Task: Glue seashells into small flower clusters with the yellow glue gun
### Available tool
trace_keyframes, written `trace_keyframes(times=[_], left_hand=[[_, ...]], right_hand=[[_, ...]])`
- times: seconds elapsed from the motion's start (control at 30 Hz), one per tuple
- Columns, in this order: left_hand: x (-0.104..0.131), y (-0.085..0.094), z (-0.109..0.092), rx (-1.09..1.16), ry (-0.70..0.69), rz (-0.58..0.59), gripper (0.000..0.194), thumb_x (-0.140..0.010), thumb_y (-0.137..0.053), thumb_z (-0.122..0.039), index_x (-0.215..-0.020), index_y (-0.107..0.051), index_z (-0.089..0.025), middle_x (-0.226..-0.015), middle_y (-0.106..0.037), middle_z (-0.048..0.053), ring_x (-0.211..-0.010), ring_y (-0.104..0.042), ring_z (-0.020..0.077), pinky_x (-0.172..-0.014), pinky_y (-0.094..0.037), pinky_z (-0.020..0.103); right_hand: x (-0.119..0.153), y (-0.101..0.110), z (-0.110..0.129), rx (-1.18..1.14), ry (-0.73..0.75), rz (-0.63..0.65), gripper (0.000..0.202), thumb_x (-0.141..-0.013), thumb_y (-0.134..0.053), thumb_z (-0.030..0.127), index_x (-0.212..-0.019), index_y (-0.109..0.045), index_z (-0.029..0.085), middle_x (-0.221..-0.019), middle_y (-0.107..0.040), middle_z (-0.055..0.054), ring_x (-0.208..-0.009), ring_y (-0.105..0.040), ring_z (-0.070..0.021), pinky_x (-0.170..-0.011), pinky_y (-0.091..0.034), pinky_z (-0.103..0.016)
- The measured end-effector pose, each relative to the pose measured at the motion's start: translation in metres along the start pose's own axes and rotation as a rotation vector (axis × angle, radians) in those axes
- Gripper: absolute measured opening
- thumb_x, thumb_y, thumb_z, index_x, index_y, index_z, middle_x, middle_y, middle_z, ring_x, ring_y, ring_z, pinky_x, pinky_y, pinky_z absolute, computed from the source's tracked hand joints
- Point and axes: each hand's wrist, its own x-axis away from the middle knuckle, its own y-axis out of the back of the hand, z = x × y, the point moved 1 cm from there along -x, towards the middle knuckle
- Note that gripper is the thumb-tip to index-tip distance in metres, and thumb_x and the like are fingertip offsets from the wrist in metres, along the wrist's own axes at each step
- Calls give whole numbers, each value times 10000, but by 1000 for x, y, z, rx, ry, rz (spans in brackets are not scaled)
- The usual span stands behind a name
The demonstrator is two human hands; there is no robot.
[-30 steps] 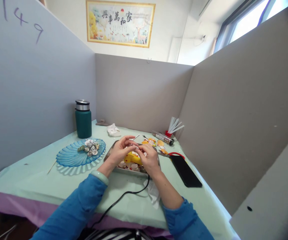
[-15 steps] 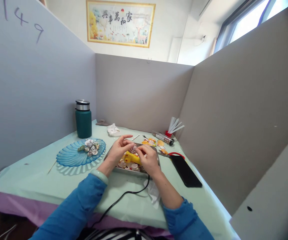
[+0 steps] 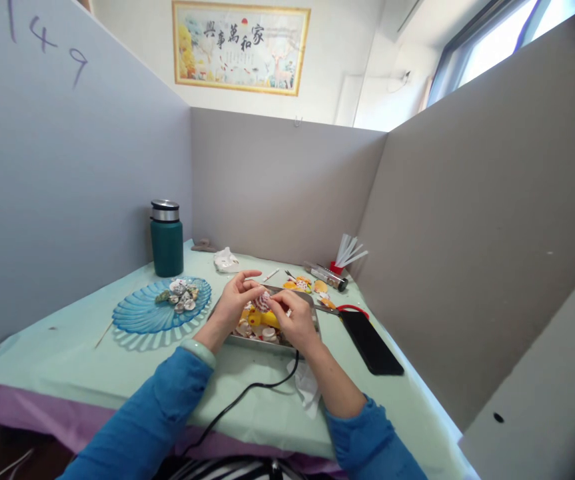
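Note:
Between the fingertips of both hands is a small striped seashell (image 3: 263,302), pinkish-brown and white. My left hand (image 3: 237,300) pinches its left side, while my right hand (image 3: 292,317) grips it from the right. Directly below lies a metal tray (image 3: 252,343) filled with shells. A yellow hot glue gun (image 3: 267,319) rests in that tray, partly hidden by my right hand. Its black cord (image 3: 252,387) runs over the table toward me. Left of my hands sits a blue scalloped glass plate (image 3: 137,310) bearing a cluster of shells (image 3: 183,295).
A green bottle (image 3: 166,247) stands behind the plate. Orange shells (image 3: 300,283), a clear tube (image 3: 330,275) and white sticks in a red holder (image 3: 336,268) are at the back right. Red-handled scissors (image 3: 354,309), a black phone (image 3: 371,341) and crumpled tissue (image 3: 308,387) lie nearer.
The striped shell has turned slightly and shows more of its face, a little lower and to the left. Both hands have shifted only slightly.

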Motion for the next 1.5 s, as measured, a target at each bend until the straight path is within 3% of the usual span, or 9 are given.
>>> trace_keyframes(times=[0.27,0.53,0.67,0.83,1.0,1.1,1.17,1.37,1.5], left_hand=[[0,-6,1,-55,23,-21,529,-674,-737,-275,-1129,-494,-157,-894,-676,56,-811,-646,170,-748,-500,297],[3,-8,8,-614,-326,44,705,-695,-717,-270,-1312,-383,-207,-1151,-598,113,-993,-594,206,-883,-474,381],[6,-9,7,-737,-370,52,739,-717,-696,-279,-1360,-337,-219,-1139,-600,106,-976,-595,205,-888,-470,393],[5,-9,8,-625,-275,50,741,-724,-694,-315,-1362,-332,-208,-1148,-607,121,-1005,-597,215,-902,-461,396],[4,-11,3,-218,1,67,729,-753,-664,-334,-1367,-301,-186,-1166,-608,147,-1045,-593,224,-877,-467,365],[7,-12,-1,-88,99,55,693,-759,-652,-365,-1357,-343,-202,-1055,-649,97,-910,-632,190,-801,-482,314],[8,-12,-3,-42,141,64,660,-768,-638,-377,-1348,-373,-209,-961,-659,60,-784,-640,158,-750,-484,290],[6,-10,0,59,244,79,644,-763,-630,-372,-1342,-414,-190,-940,-661,65,-796,-635,176,-714,-484,273],[4,-8,1,-45,203,40,624,-762,-626,-407,-1317,-453,-178,-906,-658,52,-762,-628,165,-671,-483,249]], right_hand=[[-2,2,-5,-37,-155,-91,279,-891,-497,339,-698,-611,172,-676,-583,-5,-639,-507,-133,-621,-377,-242],[0,0,-21,41,-270,-217,289,-856,-513,343,-630,-571,172,-581,-530,14,-579,-459,-128,-563,-344,-230],[-1,1,-14,-4,-251,-177,278,-853,-512,334,-640,-585,171,-607,-548,10,-592,-472,-128,-576,-355,-230],[-2,3,-5,-104,-207,-112,291,-884,-488,373,-730,-624,167,-687,-589,-5,-654,-515,-136,-634,-393,-236],[-1,3,-14,-115,-204,-203,297,-922,-417,356,-797,-616,174,-741,-591,-21,-704,-534,-147,-673,-422,-248],[-2,1,-17,-93,-183,-296,181,-869,-525,327,-945,-606,185,-867,-583,-38,-737,-543,-148,-682,-447,-253],[-3,0,-17,-83,-172,-302,210,-845,-562,312,-1016,-600,195,-942,-569,-50,-713,-542,-139,-668,-459,-255],[-4,1,-13,-84,-167,-237,126,-848,-556,287,-873,-634,191,-908,-582,-47,-669,-540,-129,-651,-456,-250],[-5,2,-9,-63,-149,-254,84,-838,-563,249,-818,-622,192,-783,-582,-20,-699,-533,-144,-661,-438,-251]])
